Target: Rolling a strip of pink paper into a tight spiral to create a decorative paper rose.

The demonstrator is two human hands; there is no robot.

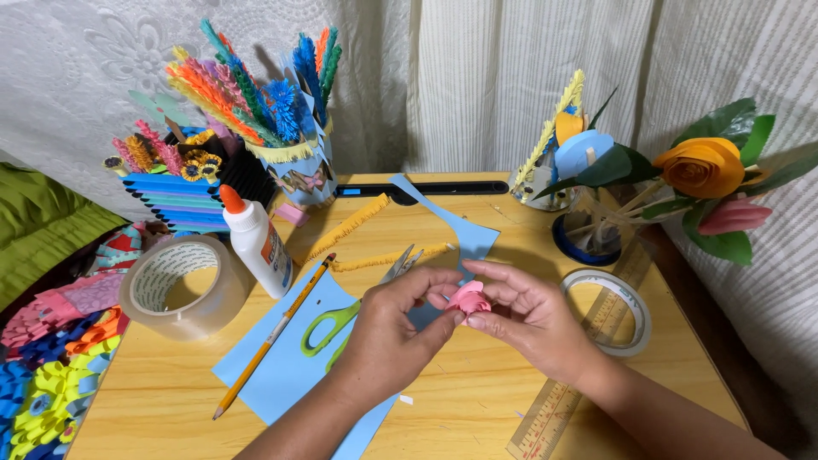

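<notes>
A small pink rolled paper flower (468, 298) is held above the middle of a wooden table (477, 400), pinched between both hands. The left hand (388, 328) is curled, its thumb and forefinger closed on the flower's left side; the right hand (528, 315) is likewise partly closed, fingertips pressed to the flower's right side and underside. Beneath and to the left of the hands a light blue paper sheet (290, 358) is laid flat, with a yellow pencil (274, 334) lying diagonally across it and green-handled scissors (341, 319) resting on it, their blades pointed up and to the right. A second blue paper piece (464, 234) is seen behind the hands. A white glue bottle (256, 243) with an orange cap is stood upright just beside a large roll of clear tape (181, 287) at the left. A smaller tape roll (626, 311) is placed to the right of the right hand, with a wooden ruler (562, 396) running diagonally beside it. Two yellow fringed paper strips (358, 226) are laid near the scissors. A container of multicoloured fringed paper stems (256, 94) is set at the back left, and a jar with an orange paper rose (700, 166) and green leaves at the back right.
</notes>
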